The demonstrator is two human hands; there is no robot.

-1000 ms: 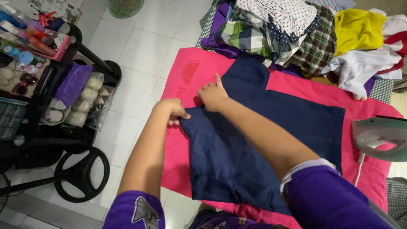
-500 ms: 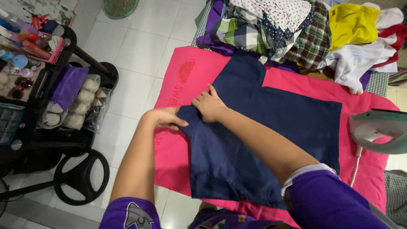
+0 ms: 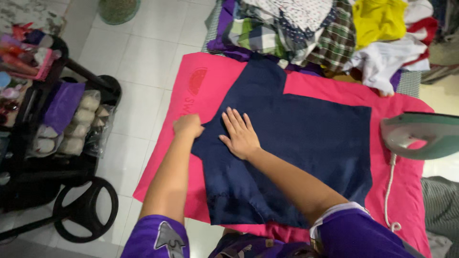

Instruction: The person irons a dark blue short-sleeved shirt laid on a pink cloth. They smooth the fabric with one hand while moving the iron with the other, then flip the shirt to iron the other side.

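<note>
while the navy garment (image 3: 296, 138) is lying spread flat on the pink cloth (image 3: 210, 86) that is covering the ironing surface, the right hand (image 3: 240, 135) is pressing down on it with palm flat and fingers spread wide, holding nothing. the left hand (image 3: 187, 126) is sitting at the garment's left edge with its fingers curled in; whether they are pinching the fabric i cannot tell. a green and white iron (image 3: 420, 134) is resting at the right edge of the pink cloth, its white cord (image 3: 389, 191) trailing down. a heap of mixed clothes (image 3: 306, 28) is lying at the far end, just beyond the garment. a black cart (image 3: 48, 124) is standing on the white tiled floor (image 3: 143, 62) to the left.
</note>
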